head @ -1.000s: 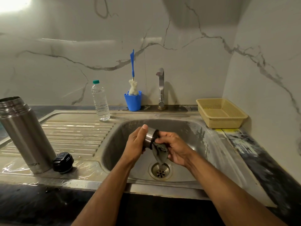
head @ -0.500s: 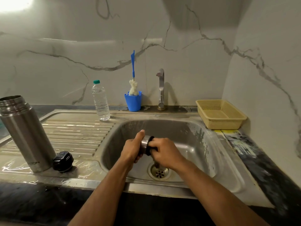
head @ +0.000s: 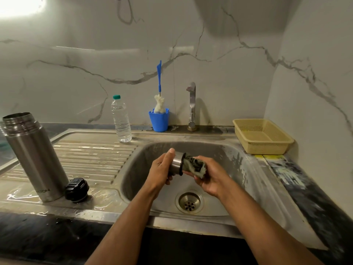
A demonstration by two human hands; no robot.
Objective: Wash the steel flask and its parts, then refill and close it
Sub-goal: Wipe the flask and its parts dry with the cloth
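Note:
Over the sink basin [head: 225, 150] my left hand [head: 162, 168] grips the small steel cup lid [head: 176, 165] of the flask, lying on its side with its mouth turned right. My right hand [head: 209, 177] holds a dark green scrub cloth [head: 194, 165] pushed into that mouth. The open steel flask body [head: 34, 157] stands upright on the wet drainboard at the left. Its black stopper [head: 76, 190] lies just right of the flask's base.
A clear water bottle [head: 121, 119] with a green cap, a blue cup [head: 159, 120] with a bottle brush [head: 159, 87] and the tap [head: 192, 106] stand along the back. A beige basket [head: 262, 136] sits right of the sink. The drain [head: 189, 202] is below my hands.
My right hand turned from covering the lid's mouth to palm-up, drawing the cloth partly out. Both hands stayed over the basin, and the lid is more visible now.

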